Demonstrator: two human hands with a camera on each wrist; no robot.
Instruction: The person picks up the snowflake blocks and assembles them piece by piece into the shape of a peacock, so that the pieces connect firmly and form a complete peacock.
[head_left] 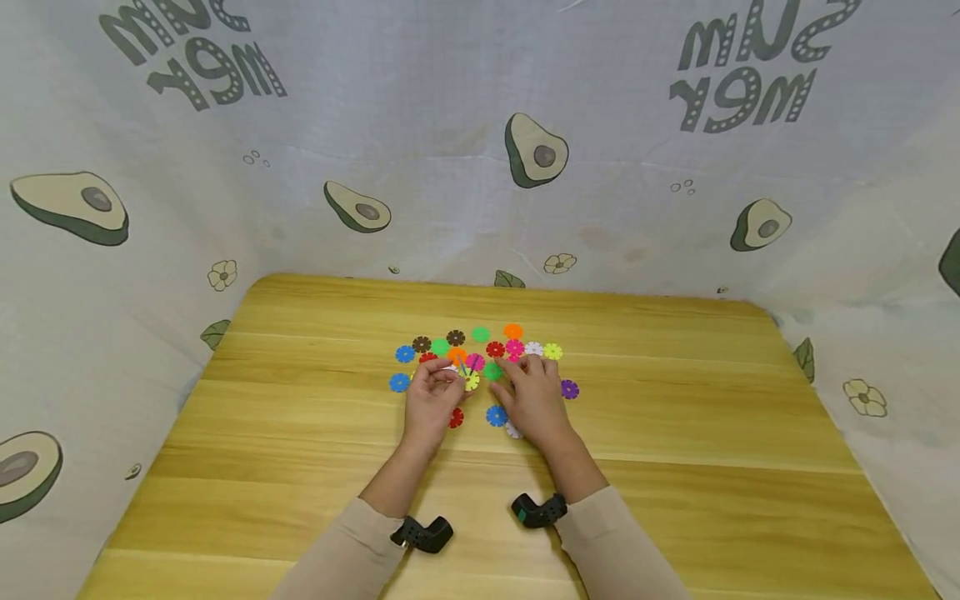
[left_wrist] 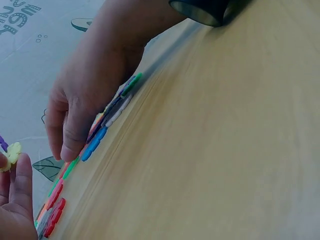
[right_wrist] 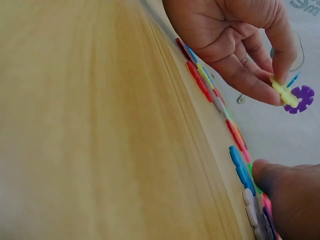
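My left hand (head_left: 435,404) pinches a yellow snowflake disc (right_wrist: 284,93) between thumb and fingers, above the table. A purple snowflake disc (right_wrist: 301,99) is joined to the yellow one, and a thin blue piece (right_wrist: 294,80) sticks up beside them. My right hand (head_left: 536,400) reaches down over the loose discs, its thumb and index finger apart beside a green snowflake disc (head_left: 492,371). In the left wrist view, that hand's fingertips point down at the row of discs. Near its thumb lies a blue snowflake disc (head_left: 496,416).
Several more discs lie flat around the hands, among them a red disc (head_left: 456,417), a dark purple disc (head_left: 570,389) and an orange disc (head_left: 513,332). They rest on a wooden table (head_left: 675,517). Behind it hangs a white avocado-print cloth (head_left: 450,75).
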